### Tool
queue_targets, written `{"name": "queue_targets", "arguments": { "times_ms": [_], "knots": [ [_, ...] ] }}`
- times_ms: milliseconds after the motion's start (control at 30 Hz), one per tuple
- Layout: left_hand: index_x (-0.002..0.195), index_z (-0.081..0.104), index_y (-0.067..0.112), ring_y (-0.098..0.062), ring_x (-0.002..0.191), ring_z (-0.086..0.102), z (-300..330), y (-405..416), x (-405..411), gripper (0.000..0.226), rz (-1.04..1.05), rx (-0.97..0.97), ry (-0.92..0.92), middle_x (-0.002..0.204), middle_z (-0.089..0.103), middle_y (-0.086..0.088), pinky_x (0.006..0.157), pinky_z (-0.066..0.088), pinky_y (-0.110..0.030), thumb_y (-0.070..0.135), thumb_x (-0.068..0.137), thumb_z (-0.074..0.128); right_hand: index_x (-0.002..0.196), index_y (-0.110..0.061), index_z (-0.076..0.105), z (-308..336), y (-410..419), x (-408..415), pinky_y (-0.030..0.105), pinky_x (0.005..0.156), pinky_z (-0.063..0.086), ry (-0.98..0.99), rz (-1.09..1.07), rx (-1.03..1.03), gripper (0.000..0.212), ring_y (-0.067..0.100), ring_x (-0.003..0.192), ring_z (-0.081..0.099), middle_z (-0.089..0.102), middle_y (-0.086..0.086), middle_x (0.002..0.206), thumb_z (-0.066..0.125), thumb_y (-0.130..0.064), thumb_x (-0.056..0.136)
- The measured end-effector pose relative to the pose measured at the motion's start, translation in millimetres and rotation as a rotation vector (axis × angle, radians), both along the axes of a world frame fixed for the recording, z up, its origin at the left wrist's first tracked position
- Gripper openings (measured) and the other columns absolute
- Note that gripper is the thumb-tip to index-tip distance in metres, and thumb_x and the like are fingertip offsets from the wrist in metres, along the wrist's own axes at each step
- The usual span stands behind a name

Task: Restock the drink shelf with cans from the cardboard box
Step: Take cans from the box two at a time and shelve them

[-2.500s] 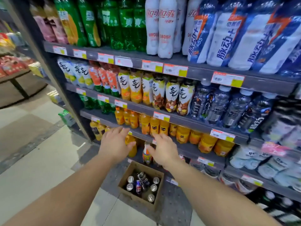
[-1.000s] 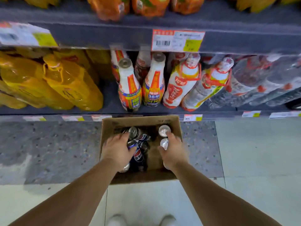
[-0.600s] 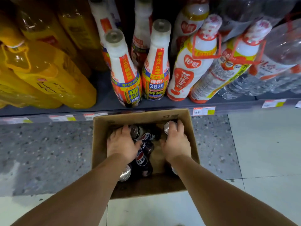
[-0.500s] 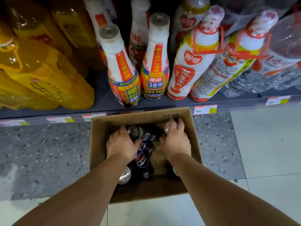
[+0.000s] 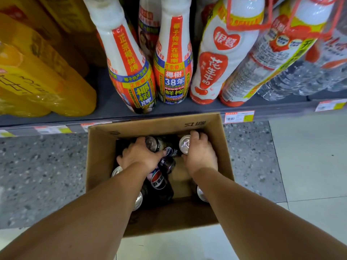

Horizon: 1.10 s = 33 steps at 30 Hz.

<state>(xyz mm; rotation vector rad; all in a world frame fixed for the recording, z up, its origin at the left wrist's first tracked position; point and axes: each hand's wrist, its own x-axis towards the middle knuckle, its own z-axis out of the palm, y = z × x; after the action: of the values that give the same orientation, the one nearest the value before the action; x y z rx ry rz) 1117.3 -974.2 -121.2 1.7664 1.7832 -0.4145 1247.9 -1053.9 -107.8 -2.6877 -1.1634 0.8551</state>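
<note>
An open cardboard box (image 5: 105,147) stands on the floor below the bottom shelf, holding several dark cola cans. Both my hands are down inside it. My left hand (image 5: 139,156) curls over a can (image 5: 153,143) lying on its side at the back left. My right hand (image 5: 201,153) wraps around an upright can (image 5: 184,144) at the back right, whose silver top shows beside my fingers. Another cola can (image 5: 158,182) lies between my forearms, logo up.
The bottom shelf (image 5: 112,107) runs just behind the box, with tall white coconut-drink bottles (image 5: 131,72), peanut-milk bottles (image 5: 219,59), yellow juice packs (image 5: 43,79) and water bottles (image 5: 300,76). Price tags (image 5: 239,116) line its edge. Speckled grey floor (image 5: 41,175) flanks the box.
I have bent down from the upper shelves to the box. Both hands went into it and closed around cans, and the view has moved closer.
</note>
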Motion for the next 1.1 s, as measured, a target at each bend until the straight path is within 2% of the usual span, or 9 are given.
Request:
{"name": "queue_targets", "arguments": {
  "times_ms": [167, 300, 433, 633, 767, 867, 967, 1100],
  "knots": [
    [0.109, 0.046, 0.025, -0.026, 0.109, 0.057, 26, -17, 4, 0.063, 0.004, 0.169, -0.167, 0.106, 0.065, 0.001, 0.110, 0.022, -0.045, 0.056, 0.063, 0.076, 0.135, -0.018, 0.037, 31, -11, 2, 0.040, 0.094, 0.047, 0.136, -0.031, 0.084, 0.065, 0.028, 0.120, 0.051, 0.050, 0.005, 0.133, 0.073, -0.028, 0.082],
    [0.112, 0.044, 0.026, -0.022, 0.108, 0.058, 73, -25, -7, 0.061, 0.008, 0.207, -0.226, 0.101, 0.067, 0.002, 0.115, 0.014, -0.041, 0.050, 0.066, 0.077, 0.139, -0.022, 0.034, 72, -18, 2, 0.037, 0.094, 0.046, 0.194, -0.092, 0.118, 0.074, 0.027, 0.118, 0.055, 0.056, 0.003, 0.130, 0.076, -0.030, 0.078],
    [0.115, 0.046, 0.030, -0.021, 0.107, 0.058, 120, -32, -24, 0.064, -0.105, 0.268, -0.150, 0.102, 0.068, 0.004, 0.112, 0.021, -0.039, 0.051, 0.063, 0.076, 0.130, -0.021, 0.043, 118, -24, -2, 0.035, 0.089, 0.048, 0.251, -0.165, 0.148, 0.069, 0.028, 0.112, 0.059, 0.062, 0.004, 0.122, 0.080, -0.029, 0.072],
    [0.113, 0.050, 0.032, -0.023, 0.104, 0.060, 206, -38, -44, 0.062, -0.279, 0.350, -0.081, 0.098, 0.068, 0.003, 0.103, 0.030, -0.041, 0.056, 0.061, 0.075, 0.119, -0.020, 0.048, 206, -32, -5, 0.033, 0.083, 0.045, 0.275, -0.154, 0.167, 0.057, 0.030, 0.111, 0.058, 0.064, 0.005, 0.117, 0.080, -0.031, 0.072],
    [0.118, 0.053, 0.029, -0.027, 0.106, 0.060, 272, -36, -45, 0.065, -0.351, 0.371, -0.124, 0.104, 0.070, -0.001, 0.102, 0.031, -0.041, 0.049, 0.061, 0.077, 0.123, -0.016, 0.047, 276, -37, 0, 0.032, 0.081, 0.044, 0.268, -0.122, 0.190, 0.060, 0.031, 0.112, 0.058, 0.064, 0.007, 0.118, 0.080, -0.027, 0.074],
    [0.117, 0.052, 0.029, -0.030, 0.106, 0.060, 325, -37, -43, 0.064, -0.370, 0.352, -0.175, 0.101, 0.070, -0.003, 0.102, 0.032, -0.042, 0.047, 0.060, 0.078, 0.129, -0.014, 0.044, 330, -43, 3, 0.032, 0.083, 0.044, 0.265, -0.096, 0.210, 0.065, 0.031, 0.112, 0.058, 0.064, 0.008, 0.120, 0.080, -0.025, 0.076],
    [0.117, 0.052, 0.026, -0.031, 0.105, 0.060, 378, -40, -35, 0.064, -0.421, 0.374, -0.206, 0.100, 0.070, -0.005, 0.097, 0.033, -0.040, 0.044, 0.062, 0.079, 0.128, -0.013, 0.045, 381, -50, 6, 0.032, 0.085, 0.046, 0.284, -0.111, 0.255, 0.067, 0.029, 0.112, 0.059, 0.064, 0.007, 0.120, 0.082, -0.023, 0.073],
    [0.119, 0.053, 0.024, -0.031, 0.106, 0.059, 445, -45, -22, 0.065, -0.481, 0.384, -0.259, 0.104, 0.069, -0.008, 0.100, 0.033, -0.039, 0.043, 0.063, 0.080, 0.128, -0.014, 0.047, 445, -62, 14, 0.032, 0.086, 0.046, 0.277, -0.128, 0.293, 0.067, 0.029, 0.113, 0.059, 0.064, 0.006, 0.121, 0.082, -0.024, 0.073]
  ]
}}
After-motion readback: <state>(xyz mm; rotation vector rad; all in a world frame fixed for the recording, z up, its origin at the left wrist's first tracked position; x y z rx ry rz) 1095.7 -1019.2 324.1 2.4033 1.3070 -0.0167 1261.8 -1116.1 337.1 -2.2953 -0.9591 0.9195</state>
